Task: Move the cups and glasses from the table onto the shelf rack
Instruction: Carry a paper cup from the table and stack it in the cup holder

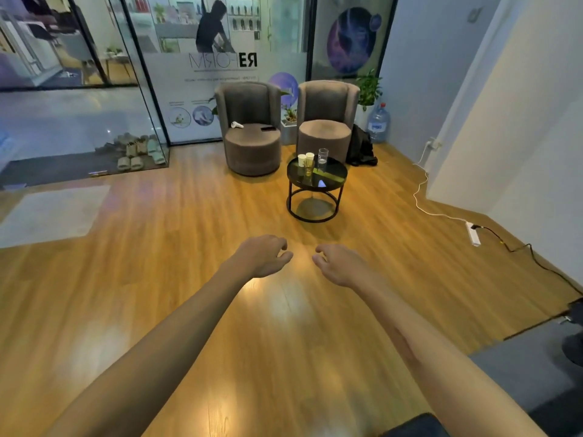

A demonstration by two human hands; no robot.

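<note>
Nothing is looking moved yet: two paper cups [305, 159], a small glass [308, 169] and a tall glass [322, 156] are sitting on the round worktop [334, 179]. The left hand [263, 255] and right hand [339, 263] are hanging loosely curled, gripping nothing, well apart from it; no shelf rack is showing.

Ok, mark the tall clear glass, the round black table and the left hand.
tall clear glass [323, 156]: head view, middle of its wall.
round black table [334, 179]: head view, bare part of the top near the right rim.
left hand [263, 255]: head view, back of the hand.

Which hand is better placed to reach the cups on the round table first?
Right, marginally. Both hands are empty and far off, but the right hand lines up below the round table; the left hand sits further aside.
</note>
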